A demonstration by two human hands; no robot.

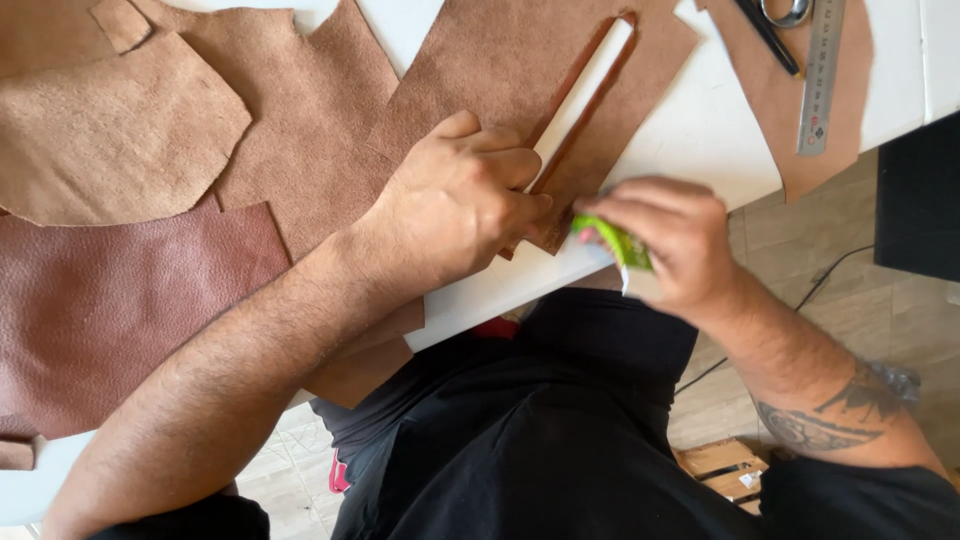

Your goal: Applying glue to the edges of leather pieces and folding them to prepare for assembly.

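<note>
My left hand (pixel 455 195) rests with curled fingers on a brown leather piece (pixel 520 60) that has a long narrow slot cut through it, pressing down near the slot's lower end at the table edge. My right hand (pixel 665 245) is closed around a small green tool or tube (pixel 612 240), its tip touching the leather's lower corner beside my left fingertips. Part of the green object is hidden inside my fist.
Several tan and reddish leather pieces (pixel 120 130) cover the white table (pixel 700 120) to the left. A steel ruler (pixel 820 75), a black pen (pixel 770 38) and scissor handles lie on a leather scrap at the top right. Tiled floor and a cable lie below.
</note>
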